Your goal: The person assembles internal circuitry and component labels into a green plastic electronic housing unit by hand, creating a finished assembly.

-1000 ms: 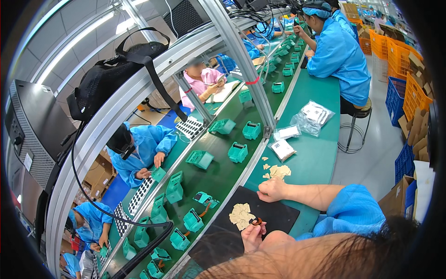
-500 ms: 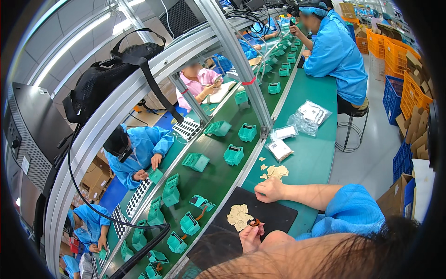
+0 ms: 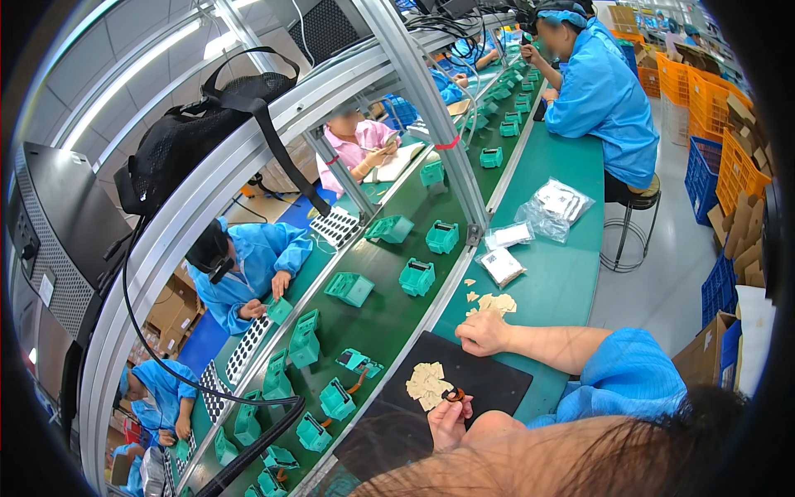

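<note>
Now the left hand: the left hand point(image 3: 448, 424) pinches a small black-and-orange part point(image 3: 453, 396) between its fingers, over the black mat point(image 3: 497, 383), right beside a pile of pale chips point(image 3: 427, 384).
Black-and-orange part: looks light and a bit bendy, so it could break if squeezed hard. Best to hold it by its edge with two soft fingers.
Pale chips: look thin, flat and very light, like bits of card. They may slide about, so one is best picked up by its side.
Right hand: the right hand point(image 3: 484, 335) has its fingers curled in, at the far edge of the mat, by a second pile point(image 3: 498, 303) on the counter point(image 3: 556, 277). I cannot tell if they pinch anything or touch that pile.
Nearby: bags point(image 3: 502, 266) lie past the second pile, and green boxes point(image 3: 349, 288) sit on the belt point(image 3: 383, 325). The boxes look stiff and easy to grab by their walls.
</note>
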Motion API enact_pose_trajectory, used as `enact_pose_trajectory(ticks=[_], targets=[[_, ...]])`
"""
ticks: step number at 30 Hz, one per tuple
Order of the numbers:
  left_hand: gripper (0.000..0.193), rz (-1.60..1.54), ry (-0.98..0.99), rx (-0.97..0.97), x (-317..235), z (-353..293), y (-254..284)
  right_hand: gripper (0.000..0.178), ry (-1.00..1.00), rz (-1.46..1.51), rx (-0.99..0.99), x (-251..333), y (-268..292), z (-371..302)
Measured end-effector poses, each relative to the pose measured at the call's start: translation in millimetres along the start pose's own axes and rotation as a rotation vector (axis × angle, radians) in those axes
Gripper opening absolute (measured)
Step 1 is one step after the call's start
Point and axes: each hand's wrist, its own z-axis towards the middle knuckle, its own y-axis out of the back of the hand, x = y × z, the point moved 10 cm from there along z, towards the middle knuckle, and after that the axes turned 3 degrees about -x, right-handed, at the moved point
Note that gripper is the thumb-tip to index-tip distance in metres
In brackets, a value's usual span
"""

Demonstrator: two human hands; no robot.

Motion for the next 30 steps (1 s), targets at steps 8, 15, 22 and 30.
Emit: enact_pose_trajectory(ticks=[8,15,22,30], targets=[[0.022,-0.008,-0.013,0.008,0.7,0.3,0.9,0.011,-0.033,0.047,0.026,1.6,4.1,3.9],[0.026,0.093,0.055,-0.064,3.3,0.7,-7.8,0.006,-0.085,0.030,0.041,-18.4,-3.3,-8.6],[0.024,0.066,0.051,-0.075,15.8,1.4,2.5,0.007,-0.074,0.067,0.049,-19.6,-10.2,-8.5],[0.022,0.045,0.023,-0.005,17.5,3.8,0.0,0.008,-0.062,0.068,0.031,-18.7,-9.0,-6.4]])
